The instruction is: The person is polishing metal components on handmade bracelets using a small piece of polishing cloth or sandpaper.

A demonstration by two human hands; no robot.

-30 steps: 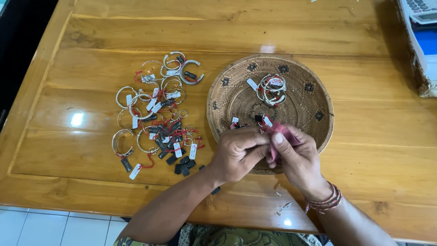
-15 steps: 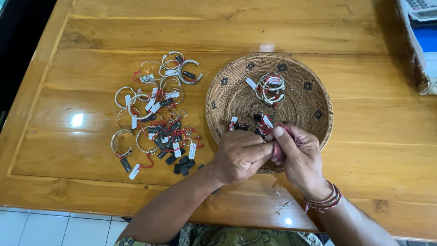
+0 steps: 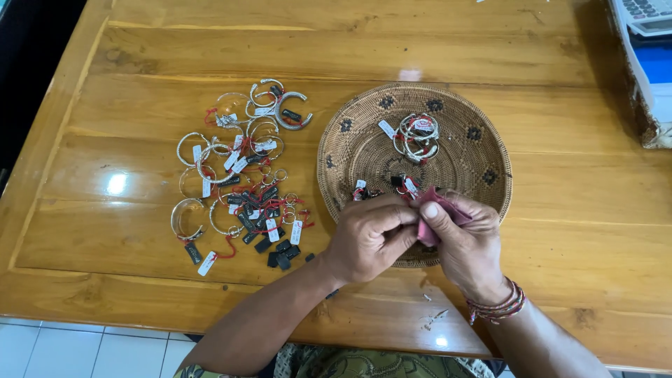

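Both hands have barely shifted, staying over the near rim of the round woven basket (image 3: 483,150). The left hand (image 3: 367,238) and right hand (image 3: 465,241) pinch a soft pink cloth (image 3: 428,227), fingers clamped together. Silver bangles (image 3: 238,171) lie toward the table's (image 3: 140,105) left edge.

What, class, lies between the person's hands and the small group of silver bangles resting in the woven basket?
A few small tagged pieces lie on the basket floor between the hands and the silver bangles. Beyond them is bare weave. Both the left hand and the right hand are occupied, pinching a pink cloth over the near rim.
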